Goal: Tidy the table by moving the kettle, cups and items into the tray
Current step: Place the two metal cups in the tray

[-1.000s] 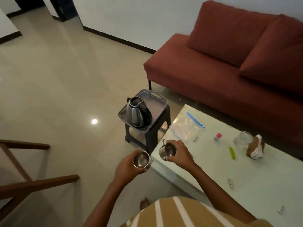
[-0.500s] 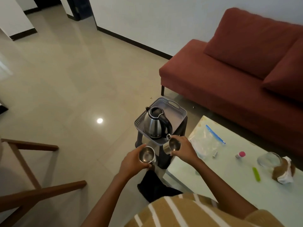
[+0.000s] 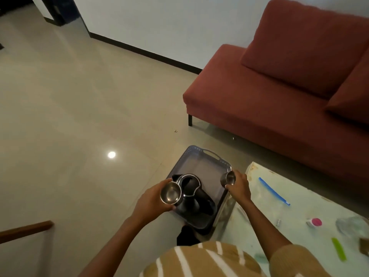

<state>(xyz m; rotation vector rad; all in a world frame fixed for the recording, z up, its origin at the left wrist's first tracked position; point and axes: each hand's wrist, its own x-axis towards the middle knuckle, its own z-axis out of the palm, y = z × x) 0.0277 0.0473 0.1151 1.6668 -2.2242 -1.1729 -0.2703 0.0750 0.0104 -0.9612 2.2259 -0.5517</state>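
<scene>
A grey tray (image 3: 201, 163) with handles sits on a dark stool beside the table. The steel kettle (image 3: 189, 191) with a black handle stands in the tray's near left part. My left hand (image 3: 151, 202) grips a steel cup (image 3: 170, 192) at the tray's left edge, next to the kettle. My right hand (image 3: 238, 185) grips a second steel cup (image 3: 228, 178) over the tray's right rim. On the white table (image 3: 253, 222) lie a blue-zip plastic bag (image 3: 273, 191), a pink-capped item (image 3: 314, 222), a green stick (image 3: 338, 251) and a clear glass (image 3: 348, 224).
A red sofa (image 3: 279, 92) stands beyond the tray and table. A wooden rail (image 3: 26, 228) crosses the lower left. Tiled floor spreads to the left, with a dark doorway (image 3: 58, 11) at the far wall. A small metal piece (image 3: 278, 222) lies on the table.
Both hands have carried their steel cups forward from the table corner to over the tray. The camera moved closer and now looks down on the kettle.
</scene>
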